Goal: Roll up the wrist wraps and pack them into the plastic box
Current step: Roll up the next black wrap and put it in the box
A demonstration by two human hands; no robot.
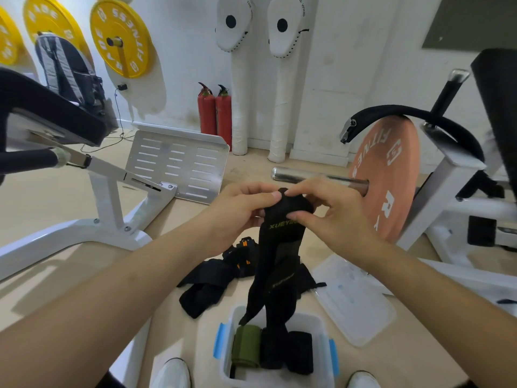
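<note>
A long black wrist wrap (279,247) with gold lettering hangs in the air at the centre, its tail reaching down over the plastic box (321,329). My left hand (237,211) pinches the wrap's top end from the left. From the right, my right hand (333,211) pinches the same top end, thumb and fingers curled on it. The clear box with blue latches stands on the floor between my shoes and holds a green rolled wrap (246,345) and two black rolled wraps (299,351). Loose black wraps (212,278), one with orange marks, lie on the floor behind the box.
The box's clear lid (355,298) lies on the floor to the right. A white bench frame (109,208) stands at left, a barbell with an orange plate (389,175) at right. Two red fire extinguishers (215,113) stand by the far wall. My white shoes (173,373) flank the box.
</note>
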